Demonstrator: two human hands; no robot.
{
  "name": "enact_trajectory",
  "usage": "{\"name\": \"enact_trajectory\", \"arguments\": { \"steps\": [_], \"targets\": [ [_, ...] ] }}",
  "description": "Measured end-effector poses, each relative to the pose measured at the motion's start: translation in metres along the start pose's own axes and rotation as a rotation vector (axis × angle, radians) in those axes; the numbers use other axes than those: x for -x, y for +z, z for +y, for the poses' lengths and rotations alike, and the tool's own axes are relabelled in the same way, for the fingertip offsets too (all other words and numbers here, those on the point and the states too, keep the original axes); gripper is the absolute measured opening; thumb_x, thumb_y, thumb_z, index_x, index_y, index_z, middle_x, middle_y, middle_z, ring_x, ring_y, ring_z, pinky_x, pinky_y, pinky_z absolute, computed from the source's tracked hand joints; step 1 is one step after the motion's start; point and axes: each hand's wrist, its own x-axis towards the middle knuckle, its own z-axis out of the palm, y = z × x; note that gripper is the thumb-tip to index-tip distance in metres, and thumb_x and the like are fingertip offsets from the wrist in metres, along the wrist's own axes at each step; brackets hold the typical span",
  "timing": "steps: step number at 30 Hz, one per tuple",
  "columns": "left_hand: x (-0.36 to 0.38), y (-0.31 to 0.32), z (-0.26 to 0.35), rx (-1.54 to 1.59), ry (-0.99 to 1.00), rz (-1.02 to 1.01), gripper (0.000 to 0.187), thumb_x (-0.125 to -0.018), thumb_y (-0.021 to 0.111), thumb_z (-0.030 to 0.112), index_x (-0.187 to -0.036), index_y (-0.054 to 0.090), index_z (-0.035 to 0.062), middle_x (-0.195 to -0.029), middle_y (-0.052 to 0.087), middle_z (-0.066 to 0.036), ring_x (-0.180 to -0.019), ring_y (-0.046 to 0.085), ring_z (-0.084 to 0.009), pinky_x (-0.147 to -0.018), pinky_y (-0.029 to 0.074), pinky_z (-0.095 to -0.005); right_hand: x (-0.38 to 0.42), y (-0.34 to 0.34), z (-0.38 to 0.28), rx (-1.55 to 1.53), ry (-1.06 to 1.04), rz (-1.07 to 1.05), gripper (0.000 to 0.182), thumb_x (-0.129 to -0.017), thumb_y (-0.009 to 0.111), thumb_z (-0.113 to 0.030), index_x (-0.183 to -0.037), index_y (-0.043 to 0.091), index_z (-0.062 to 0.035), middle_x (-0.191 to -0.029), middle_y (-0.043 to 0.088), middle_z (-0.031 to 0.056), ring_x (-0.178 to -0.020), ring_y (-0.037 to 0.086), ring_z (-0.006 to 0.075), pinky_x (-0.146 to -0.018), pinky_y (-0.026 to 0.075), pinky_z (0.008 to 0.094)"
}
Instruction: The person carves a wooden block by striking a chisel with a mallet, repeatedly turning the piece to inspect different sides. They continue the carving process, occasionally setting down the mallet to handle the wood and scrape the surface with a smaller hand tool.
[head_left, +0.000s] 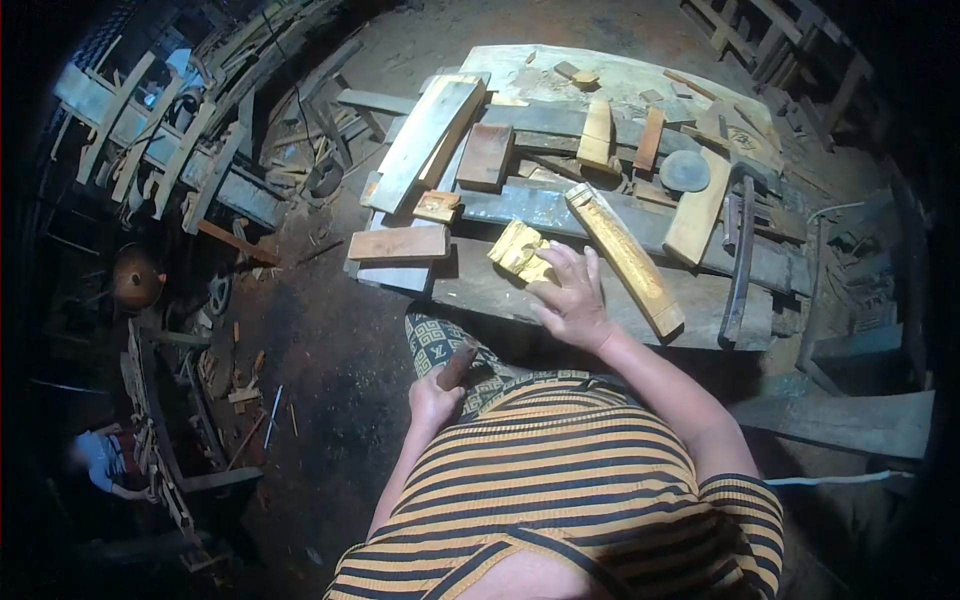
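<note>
My left hand (434, 402) is closed around a dark brown wooden piece (458, 366), held upright near my lap at the bench's front edge. On the workbench (480, 298) lies a yellow carved block (519, 250) with notched faces. The fingers of my right hand (570, 298) are bent over the block's right end, gripping it against the bench top. Just right of that hand, a long yellow wooden bar (625, 262) lies diagonally. A flat brown block (400, 242) sits to the left, beside a small orange-brown wood piece (437, 206).
Behind are a dark wood block (486, 155), a long pale board (425, 140), a round grey disc (685, 171) and a curved dark bar (738, 262). At left, a rack of curved slats (180, 160) stands over a littered floor. Another person (100, 463) is at lower left.
</note>
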Motion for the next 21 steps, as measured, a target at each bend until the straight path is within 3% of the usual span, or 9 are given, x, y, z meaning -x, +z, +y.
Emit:
{"name": "enact_trajectory", "arguments": {
  "steps": [2,4,5,6,8,11,21],
  "targets": [
    [0.003,-0.001,0.006,-0.040,0.014,0.006,0.034,-0.065,0.071,0.021,-0.095,0.066,0.0070,-0.089,0.066,-0.020,-0.089,0.063,-0.0372,-0.078,0.048,-0.0417,-0.020,-0.033,-0.013,-0.166,-0.062,0.135,0.013,-0.069,0.069,-0.011,-0.080,0.063,-0.0078,-0.107,0.058,0.0092,-0.104,0.053,0.0288,-0.091,0.034,0.0461],
    [0.006,0.005,0.003,0.000,0.009,0.039,0.035,-0.065,0.070,0.021,-0.096,0.066,0.0074,-0.089,0.066,-0.020,-0.089,0.063,-0.0369,-0.079,0.048,-0.0417,-0.036,-0.082,-0.026,-0.422,-0.028,0.116,0.009,-0.071,0.068,-0.006,-0.077,0.061,-0.0049,-0.082,0.061,0.0076,-0.077,0.059,0.0287,-0.076,0.043,0.0386],
    [0.008,0.006,0.004,0.004,0.017,0.055,0.036,-0.064,0.070,0.022,-0.097,0.066,0.0076,-0.090,0.066,-0.020,-0.089,0.063,-0.0365,-0.079,0.048,-0.0418,-0.048,-0.117,-0.039,-0.466,-0.164,0.191,0.009,-0.072,0.068,-0.005,-0.075,0.060,-0.0051,-0.067,0.057,0.0055,-0.060,0.055,0.0274,-0.065,0.044,0.0374],
    [0.006,0.010,-0.003,-0.003,0.025,0.051,0.037,-0.064,0.070,0.023,-0.097,0.066,0.0079,-0.089,0.066,-0.020,-0.088,0.063,-0.0365,-0.078,0.048,-0.0421,-0.055,-0.158,-0.051,-0.439,-0.321,0.233,0.003,-0.075,0.064,-0.004,-0.075,0.061,-0.0026,-0.069,0.057,0.0097,-0.061,0.054,0.0273,-0.062,0.044,0.0362],
    [0.008,0.011,0.007,-0.088,0.034,0.057,0.037,-0.063,0.071,0.024,-0.096,0.066,0.0074,-0.086,0.066,-0.020,-0.085,0.064,-0.0367,-0.076,0.049,-0.0425,-0.055,-0.222,-0.065,-0.470,-0.605,0.406,0.004,-0.075,0.064,-0.005,-0.077,0.061,-0.0024,-0.071,0.057,0.0098,-0.064,0.054,0.0273,-0.064,0.044,0.0361],
    [0.008,0.016,0.011,-0.140,0.018,0.065,0.036,-0.062,0.071,0.024,-0.093,0.066,0.0065,-0.082,0.066,-0.020,-0.083,0.064,-0.0365,-0.076,0.049,-0.0428,-0.049,-0.274,-0.081,-0.555,-0.961,0.706,0.007,-0.075,0.065,-0.006,-0.079,0.061,-0.0023,-0.074,0.057,0.0100,-0.067,0.054,0.0272,-0.066,0.044,0.0361],
    [0.012,0.024,0.058,-0.294,-0.031,0.030,0.034,-0.062,0.073,0.022,-0.092,0.066,0.0067,-0.081,0.066,-0.019,-0.082,0.064,-0.0358,-0.075,0.050,-0.0431,-0.045,-0.311,-0.058,-0.526,-1.003,0.813,0.018,-0.074,0.067,-0.011,-0.088,0.061,-0.0017,-0.085,0.059,0.0106,-0.077,0.055,0.0269,-0.073,0.044,0.0359]
  ]
}}
